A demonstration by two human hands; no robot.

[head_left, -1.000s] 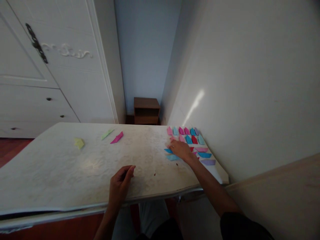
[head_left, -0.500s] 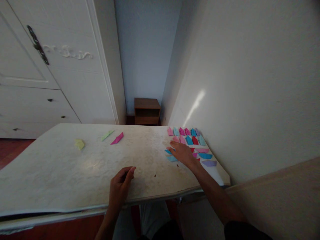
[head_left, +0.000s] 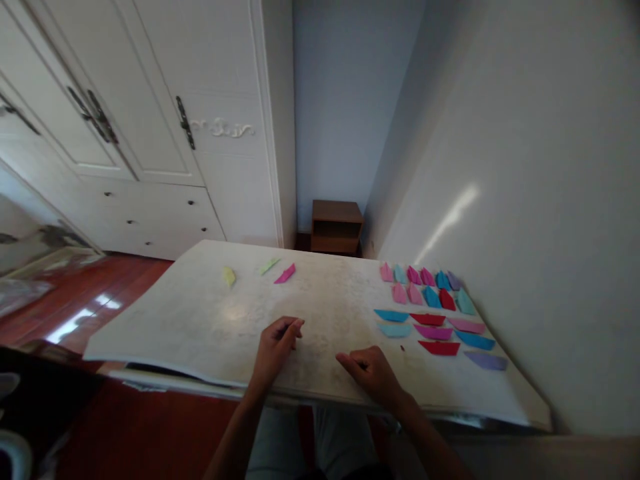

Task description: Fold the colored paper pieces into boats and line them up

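Observation:
My left hand (head_left: 278, 348) hovers over or rests on the front middle of the white table (head_left: 327, 293), fingers curled in, with nothing showing between them. To its right, my right hand (head_left: 373, 375) is loosely closed near the front edge, also with nothing visible in it. Folded paper boats stand and lie in rows at the table's right side. Nearest my right hand are a light blue boat (head_left: 395, 331), a blue boat (head_left: 391, 315) and a red boat (head_left: 439, 348). Apart from these, toward the back left, lie a magenta boat (head_left: 285, 274), a light green folded paper (head_left: 270, 266) and a yellow folded paper (head_left: 229, 276).
A wall (head_left: 530, 253) runs along the table's right side. White cabinets (head_left: 235, 173) stand behind at the left. A brown wooden nightstand (head_left: 337, 212) sits beyond the far edge. A small dark mark (head_left: 403, 348) lies on the tabletop near the boats.
My right hand has drawn back from the paper boats toward the front middle and closed, uncovering the blue and light blue ones. The view has turned left.

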